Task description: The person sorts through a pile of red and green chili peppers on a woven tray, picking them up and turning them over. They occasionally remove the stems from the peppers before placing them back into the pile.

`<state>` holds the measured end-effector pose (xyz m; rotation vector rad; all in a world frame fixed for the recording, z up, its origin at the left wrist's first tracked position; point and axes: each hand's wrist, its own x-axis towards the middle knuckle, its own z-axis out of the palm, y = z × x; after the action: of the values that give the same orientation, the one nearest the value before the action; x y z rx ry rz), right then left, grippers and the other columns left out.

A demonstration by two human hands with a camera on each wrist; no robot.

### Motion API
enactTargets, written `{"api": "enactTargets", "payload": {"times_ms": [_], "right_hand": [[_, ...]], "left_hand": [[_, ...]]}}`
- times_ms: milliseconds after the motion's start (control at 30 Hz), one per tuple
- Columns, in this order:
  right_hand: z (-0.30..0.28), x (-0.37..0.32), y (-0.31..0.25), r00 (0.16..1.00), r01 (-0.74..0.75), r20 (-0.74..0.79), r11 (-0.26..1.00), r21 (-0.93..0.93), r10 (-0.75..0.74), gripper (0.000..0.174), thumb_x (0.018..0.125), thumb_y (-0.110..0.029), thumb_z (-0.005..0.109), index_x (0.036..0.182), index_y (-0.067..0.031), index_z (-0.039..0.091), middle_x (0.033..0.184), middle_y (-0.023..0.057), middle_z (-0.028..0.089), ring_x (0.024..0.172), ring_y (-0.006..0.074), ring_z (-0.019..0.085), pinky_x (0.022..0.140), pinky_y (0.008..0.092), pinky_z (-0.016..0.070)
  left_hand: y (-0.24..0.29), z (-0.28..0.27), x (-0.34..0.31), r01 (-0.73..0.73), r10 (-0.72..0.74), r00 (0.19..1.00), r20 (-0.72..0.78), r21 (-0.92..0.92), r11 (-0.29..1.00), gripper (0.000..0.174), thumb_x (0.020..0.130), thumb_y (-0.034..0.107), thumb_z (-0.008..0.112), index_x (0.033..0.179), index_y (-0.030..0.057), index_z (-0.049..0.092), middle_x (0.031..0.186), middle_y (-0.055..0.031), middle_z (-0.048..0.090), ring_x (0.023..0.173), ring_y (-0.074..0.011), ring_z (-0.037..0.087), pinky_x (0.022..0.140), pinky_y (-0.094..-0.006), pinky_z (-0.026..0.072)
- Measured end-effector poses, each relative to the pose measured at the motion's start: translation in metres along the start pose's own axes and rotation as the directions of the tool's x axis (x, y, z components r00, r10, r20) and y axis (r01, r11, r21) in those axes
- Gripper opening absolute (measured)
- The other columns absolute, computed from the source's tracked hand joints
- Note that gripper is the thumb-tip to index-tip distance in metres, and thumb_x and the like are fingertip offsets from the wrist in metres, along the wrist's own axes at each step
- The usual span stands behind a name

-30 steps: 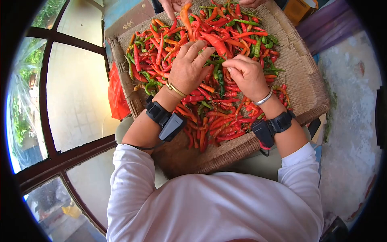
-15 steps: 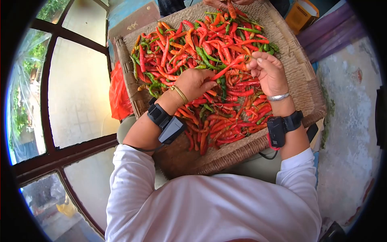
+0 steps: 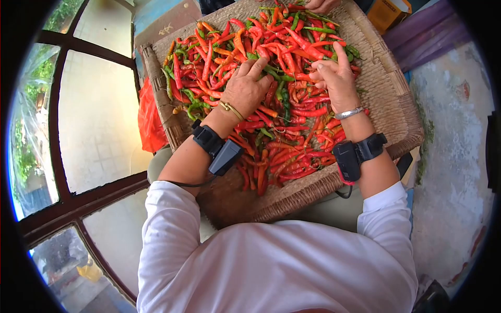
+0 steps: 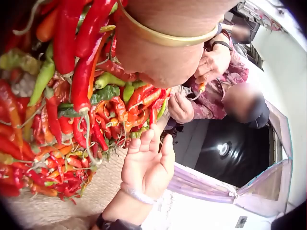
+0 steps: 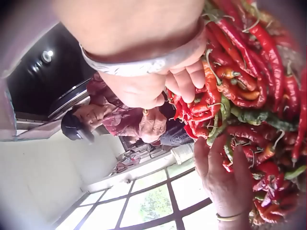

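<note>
Red, orange and green chili peppers (image 3: 308, 112) lie heaped on a shallow woven tray (image 3: 386, 104). My left hand (image 3: 245, 91) rests on the upper middle of the pile, fingers extended and touching peppers; the right wrist view shows this hand (image 5: 224, 184) with fingers spread. To its right, my right hand (image 3: 339, 86) is at the right part of the heap, index finger stretched out and the others loosely bent. In the left wrist view the palm of my right hand (image 4: 146, 167) faces the camera and holds nothing.
Across the tray, another person's hand (image 3: 322, 5) shows at the top edge; the left wrist view shows an orange pepper (image 4: 202, 87) in their fingers. A red plastic bag (image 3: 150, 120) hangs left of the tray, beside windows. A yellow box (image 3: 389, 15) stands at the upper right.
The red pepper that was between my hands half a second ago is no longer held between them. My left hand has moved forward on the pile, and my right hand's fingers have opened out.
</note>
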<state>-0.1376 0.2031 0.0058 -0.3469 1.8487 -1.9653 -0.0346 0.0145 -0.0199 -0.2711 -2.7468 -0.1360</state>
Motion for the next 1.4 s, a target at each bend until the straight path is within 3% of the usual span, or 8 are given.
{"api": "enactTargets", "payload": {"times_ms": [167,267,400,633,800,867,967,1400], "right_hand": [[0.005,-0.004,-0.005,0.995,0.090,-0.035,0.996,-0.007,-0.090,0.061,0.080,-0.010,0.052,0.131,-0.0031,0.020,0.085,0.0097,0.059,0.062,0.0103,0.057,0.053,0.0201,0.0446],[0.010,-0.009,-0.004,0.989,0.059,0.141,0.989,-0.137,-0.040,0.028,0.081,-0.006,0.049,0.109,-0.0005,0.051,0.074,0.0054,0.060,0.061,0.0088,0.055,0.055,0.0209,0.0450],[0.014,-0.011,0.012,0.942,0.260,0.296,0.901,-0.347,-0.158,0.021,0.078,-0.006,0.053,0.097,-0.0006,0.057,0.076,0.0056,0.059,0.064,0.0098,0.056,0.059,0.0234,0.0454],[0.024,-0.020,0.012,0.820,0.537,0.520,0.641,-0.549,-0.241,0.031,0.070,-0.014,0.060,0.100,-0.0049,0.055,0.088,0.0131,0.058,0.080,0.0282,0.056,0.072,0.0347,0.0449],[0.020,-0.023,0.023,0.794,0.532,0.607,0.463,-0.709,0.018,0.033,0.070,-0.017,0.061,0.099,-0.0035,0.053,0.092,0.0132,0.055,0.090,0.0295,0.052,0.078,0.0393,0.0419],[0.018,-0.024,0.030,0.782,0.542,0.622,0.444,-0.714,0.047,0.032,0.069,-0.015,0.060,0.099,-0.0042,0.054,0.091,0.0127,0.054,0.090,0.0287,0.052,0.078,0.0381,0.0421],[0.017,-0.026,0.030,0.769,0.547,0.631,0.404,-0.733,0.104,0.031,0.068,-0.013,0.060,0.098,-0.0050,0.055,0.089,0.0120,0.052,0.089,0.0281,0.051,0.077,0.0373,0.0423],[0.021,-0.027,0.024,0.756,0.550,0.651,0.471,-0.690,0.071,0.024,0.071,-0.020,0.061,0.089,-0.0047,0.057,0.086,0.0119,0.055,0.086,0.0289,0.053,0.077,0.0387,0.0423]], "left_hand": [[-0.009,0.000,-0.001,-0.068,0.069,0.995,0.078,-0.015,0.998,0.025,0.066,0.010,0.057,0.091,0.0107,0.060,0.111,-0.0065,0.047,0.101,-0.0236,0.045,0.081,-0.0344,0.0423],[-0.006,-0.001,-0.001,-0.138,0.140,0.988,0.060,-0.039,0.990,0.026,0.066,0.010,0.056,0.092,0.0106,0.060,0.106,-0.0056,0.050,0.099,-0.0227,0.046,0.081,-0.0337,0.0419],[0.006,-0.004,-0.001,-0.201,0.204,0.979,0.015,-0.118,0.973,0.019,0.066,0.010,0.053,0.085,0.0089,0.056,0.089,-0.0048,0.052,0.083,-0.0212,0.051,0.073,-0.0308,0.0449],[0.020,-0.004,-0.002,-0.152,0.137,0.988,-0.070,-0.333,0.930,0.015,0.065,0.007,0.057,0.079,0.0073,0.050,0.078,-0.0050,0.052,0.073,-0.0221,0.053,0.060,-0.0309,0.0466],[0.021,0.000,-0.005,-0.039,0.042,0.999,-0.003,-0.416,0.908,0.016,0.069,0.011,0.060,0.082,0.0072,0.052,0.087,-0.0059,0.053,0.082,-0.0230,0.053,0.066,-0.0318,0.0465],[0.016,0.003,-0.009,-0.073,0.091,0.991,0.094,-0.182,0.981,0.018,0.068,0.015,0.062,0.084,0.0069,0.057,0.098,-0.0071,0.051,0.092,-0.0236,0.049,0.076,-0.0324,0.0440],[0.015,-0.004,-0.008,-0.026,0.078,0.959,0.273,-0.187,0.982,0.020,0.067,0.019,0.062,0.084,0.0067,0.060,0.106,-0.0074,0.048,0.098,-0.0241,0.045,0.084,-0.0327,0.0401],[0.016,-0.011,-0.009,0.019,0.107,0.941,0.322,-0.366,0.930,0.018,0.070,0.014,0.058,0.087,0.0077,0.057,0.080,-0.0066,0.055,0.078,-0.0246,0.053,0.073,-0.0328,0.0440]]}}
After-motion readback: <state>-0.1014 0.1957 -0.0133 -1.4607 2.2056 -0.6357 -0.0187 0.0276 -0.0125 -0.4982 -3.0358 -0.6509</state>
